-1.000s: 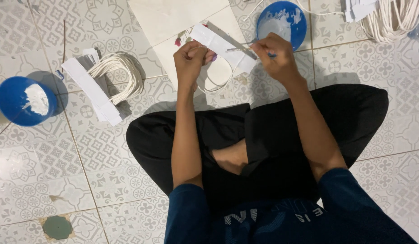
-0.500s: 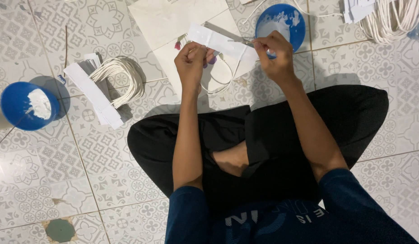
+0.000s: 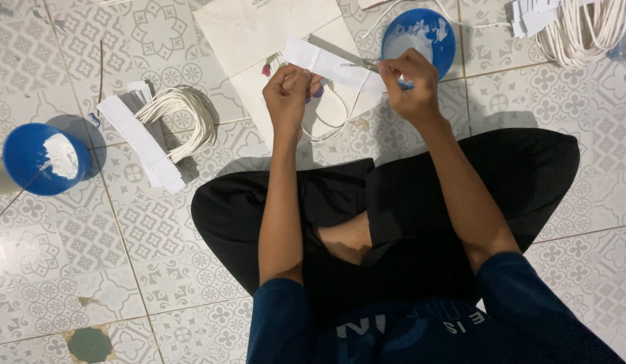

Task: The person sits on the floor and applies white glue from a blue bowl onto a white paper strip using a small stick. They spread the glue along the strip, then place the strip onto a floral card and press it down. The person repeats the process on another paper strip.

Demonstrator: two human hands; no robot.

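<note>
I sit cross-legged on a patterned tile floor. My left hand [image 3: 291, 94] pinches a white paper strip [image 3: 326, 64] near its left part, and a loop of white cord [image 3: 330, 125] hangs below it. My right hand [image 3: 409, 82] holds a thin stick or brush against the strip's right end, just in front of a blue bowl of white paste [image 3: 419, 37]. Under both hands lies a flat cream paper bag [image 3: 259, 30].
At the left lie a stack of white paper strips [image 3: 141, 145] and a bundle of white cord loops [image 3: 185, 121]. A second blue bowl with paste [image 3: 46, 158] stands at the far left. More cord [image 3: 586, 27] is heaped at the top right.
The view has shifted slightly. My hands stay at the strip; the right hand has moved a little along its right end.
</note>
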